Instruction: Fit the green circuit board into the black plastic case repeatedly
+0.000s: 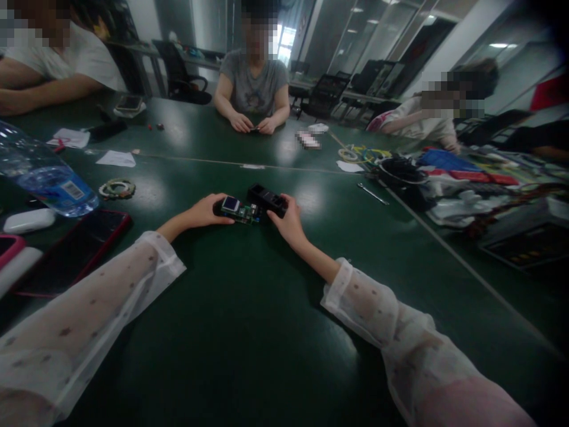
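My left hand [211,210] grips the left end of a small circuit board with a screen [240,210], its fingers and thumb closed around the edge. The screen faces up, and green board with small parts shows beside it. In my right hand [288,220] is a black plastic casing [267,198], held at its right end between thumb and fingers. Long and narrow, the casing has openings along its upper face. Board and casing are close together above the green table [240,332]; whether they touch I cannot tell.
Left of me are a water bottle [57,184], a phone [84,252], a white case [29,220] and a beaded bracelet [116,189]. To the right lie a wrench [372,194], cables [400,169] and a black metal box [528,240]. Other people sit around the table.
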Available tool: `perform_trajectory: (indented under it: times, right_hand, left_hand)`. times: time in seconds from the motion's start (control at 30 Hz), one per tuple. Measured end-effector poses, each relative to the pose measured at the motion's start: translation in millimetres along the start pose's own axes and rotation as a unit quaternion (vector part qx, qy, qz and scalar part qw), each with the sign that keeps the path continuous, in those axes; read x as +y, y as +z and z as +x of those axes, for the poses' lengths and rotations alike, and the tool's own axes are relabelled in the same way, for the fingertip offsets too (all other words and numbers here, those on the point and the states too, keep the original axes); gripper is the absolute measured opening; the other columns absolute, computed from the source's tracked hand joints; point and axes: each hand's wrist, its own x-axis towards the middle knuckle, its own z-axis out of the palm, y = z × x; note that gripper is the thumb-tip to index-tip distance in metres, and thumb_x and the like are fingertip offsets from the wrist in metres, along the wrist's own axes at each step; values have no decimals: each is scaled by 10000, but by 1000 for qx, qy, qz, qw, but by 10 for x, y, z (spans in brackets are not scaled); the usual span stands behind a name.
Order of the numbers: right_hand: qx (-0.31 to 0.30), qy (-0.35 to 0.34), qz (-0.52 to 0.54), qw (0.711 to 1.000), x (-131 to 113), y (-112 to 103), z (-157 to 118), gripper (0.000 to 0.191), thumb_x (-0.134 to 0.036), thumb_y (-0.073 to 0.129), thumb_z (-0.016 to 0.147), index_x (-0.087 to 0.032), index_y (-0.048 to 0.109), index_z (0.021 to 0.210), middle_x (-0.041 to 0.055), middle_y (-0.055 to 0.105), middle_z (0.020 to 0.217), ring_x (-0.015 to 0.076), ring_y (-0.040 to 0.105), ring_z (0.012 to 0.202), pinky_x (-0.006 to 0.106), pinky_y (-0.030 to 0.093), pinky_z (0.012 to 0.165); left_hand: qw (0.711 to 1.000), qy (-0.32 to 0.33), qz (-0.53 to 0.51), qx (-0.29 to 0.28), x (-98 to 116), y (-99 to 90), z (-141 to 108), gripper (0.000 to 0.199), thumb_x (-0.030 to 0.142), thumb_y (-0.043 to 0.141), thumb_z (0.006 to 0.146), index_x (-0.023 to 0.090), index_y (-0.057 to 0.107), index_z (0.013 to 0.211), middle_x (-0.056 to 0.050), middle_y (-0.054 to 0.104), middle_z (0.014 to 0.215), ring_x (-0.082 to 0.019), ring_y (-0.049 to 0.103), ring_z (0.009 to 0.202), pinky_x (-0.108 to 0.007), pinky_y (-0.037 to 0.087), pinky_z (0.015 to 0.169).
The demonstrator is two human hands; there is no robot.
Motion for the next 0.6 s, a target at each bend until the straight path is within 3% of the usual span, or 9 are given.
perform_trajectory:
  times: [0.3, 0.6]
  right_hand:
    - [23, -29, 31, 999, 84, 84, 38, 524, -271, 713, 838, -220, 502, 1315, 143, 614, 1256, 339, 596, 1193, 619, 489, 1070]
    - [27, -105, 109, 988, -227, -41, -66, 624, -581, 647, 923, -266, 436, 1419, 140, 574, 1357, 310, 606, 1231, 549, 540, 1067]
  left_hand:
    - [1000, -2, 19, 3, 12, 10, -3, 703, 538, 799, 739, 242, 593, 1342, -104, 649, 1329, -312, 610, 1201, -473, 461, 1020]
    - [1000, -11, 20, 5, 51, 6, -13, 723, 552, 798, 727, 232, 592, 1342, -115, 634, 1356, -337, 592, 1243, -502, 454, 1034]
